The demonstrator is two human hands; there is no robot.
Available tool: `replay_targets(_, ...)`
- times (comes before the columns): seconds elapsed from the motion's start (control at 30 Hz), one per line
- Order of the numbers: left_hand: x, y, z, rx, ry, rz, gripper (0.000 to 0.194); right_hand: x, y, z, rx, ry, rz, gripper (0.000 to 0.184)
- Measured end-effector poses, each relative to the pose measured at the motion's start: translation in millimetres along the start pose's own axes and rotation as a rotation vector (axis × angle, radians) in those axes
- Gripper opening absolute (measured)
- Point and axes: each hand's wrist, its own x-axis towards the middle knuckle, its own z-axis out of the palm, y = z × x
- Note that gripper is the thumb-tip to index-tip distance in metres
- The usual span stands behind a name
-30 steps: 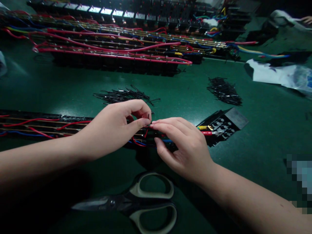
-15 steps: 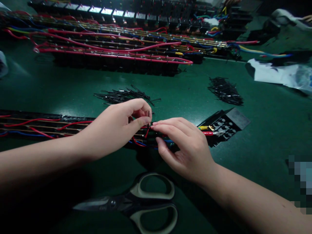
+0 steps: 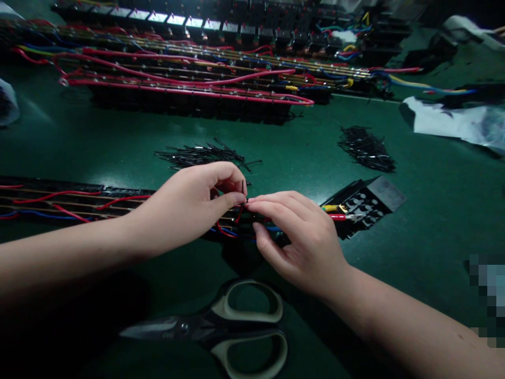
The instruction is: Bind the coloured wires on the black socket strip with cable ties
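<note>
A long black strip (image 3: 84, 185) with brass rails and red and blue wires runs from the left edge under both hands. My left hand (image 3: 189, 205) is closed over it, thumb and forefinger pinching a thin black cable tie (image 3: 242, 187) whose end sticks up. From the other side, my right hand (image 3: 305, 237) reaches to the same spot. Its fingers are stretched out with the tips by the tie, and the thumb stands apart below. Past the right hand, a yellow-green wire (image 3: 331, 208) and a red wire (image 3: 337, 217) lead to a black end block (image 3: 384, 193).
Scissors (image 3: 183, 329) lie in front of the hands, blades pointing left. Behind the strip are two piles of black cable ties, one left (image 3: 197, 156) and one right (image 3: 366, 149). Longer wired assemblies (image 3: 189, 108) fill the back. A white plastic bag (image 3: 437, 118) lies far right.
The view has shifted slightly. Both hands keep nearly the same pose at the cable tie, and nothing has been taken up or let go.
</note>
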Motion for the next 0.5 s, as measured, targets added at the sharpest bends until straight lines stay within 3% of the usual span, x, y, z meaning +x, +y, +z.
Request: replay_targets(0.5, 0.4, -0.4, 0.8, 0.005, 0.035, -0.025, 0.011, 0.1, -1.4, -1.8, -0.007, -0.024, 0.027, 0.019)
